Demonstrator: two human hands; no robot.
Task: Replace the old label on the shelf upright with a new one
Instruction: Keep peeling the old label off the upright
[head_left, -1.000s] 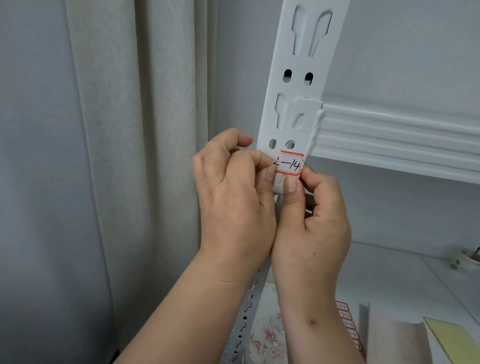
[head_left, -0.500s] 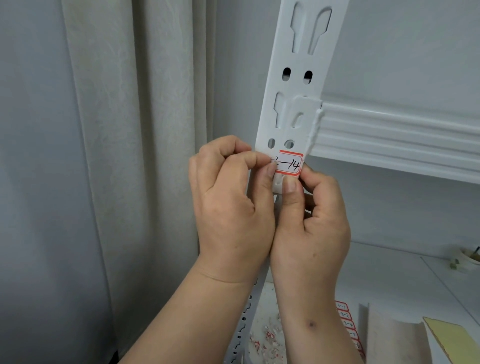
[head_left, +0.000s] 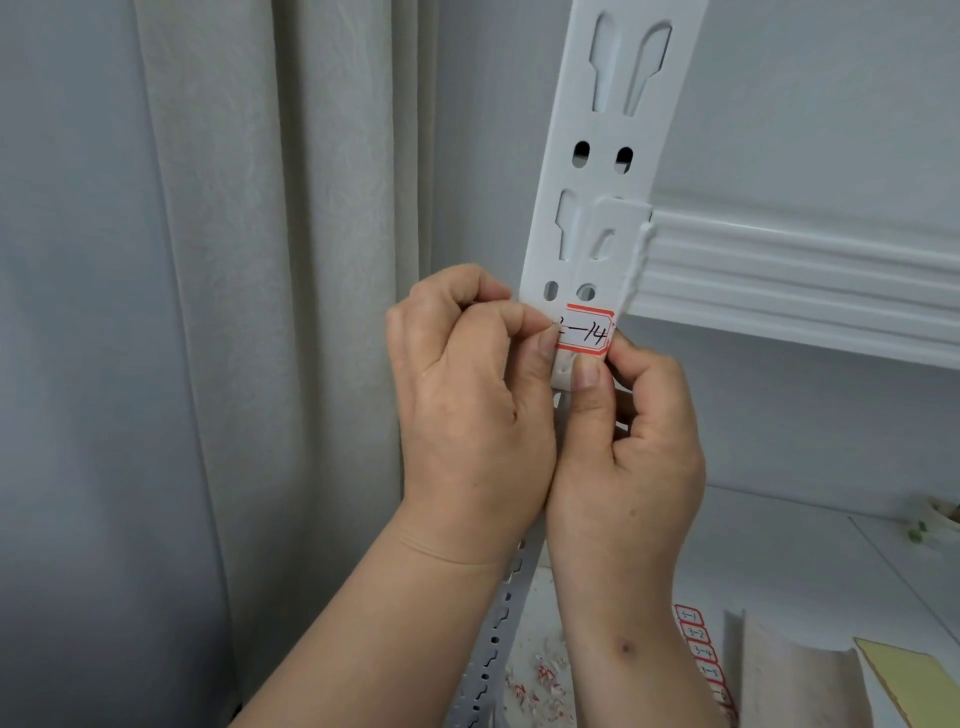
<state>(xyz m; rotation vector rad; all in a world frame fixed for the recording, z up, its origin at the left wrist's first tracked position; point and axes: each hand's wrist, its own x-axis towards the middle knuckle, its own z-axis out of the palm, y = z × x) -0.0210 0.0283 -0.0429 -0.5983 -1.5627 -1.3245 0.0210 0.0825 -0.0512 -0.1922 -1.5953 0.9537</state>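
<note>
**Label going onto the upright**

Head view: I judge we're at the sticking step. My left hand (head_left: 470, 395) pinches the left edge of the red-bordered paper label (head_left: 584, 332) against the white slotted metal upright (head_left: 597, 218), just below the beam. My right hand (head_left: 631, 441), fingers curled, presses its thumb beneath. Next I'd smooth it flat, squarely.

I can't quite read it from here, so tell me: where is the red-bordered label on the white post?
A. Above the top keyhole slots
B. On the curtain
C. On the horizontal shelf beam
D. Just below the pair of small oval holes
D: the label lies on the shelf upright directly under the lower pair of oval holes.
</note>
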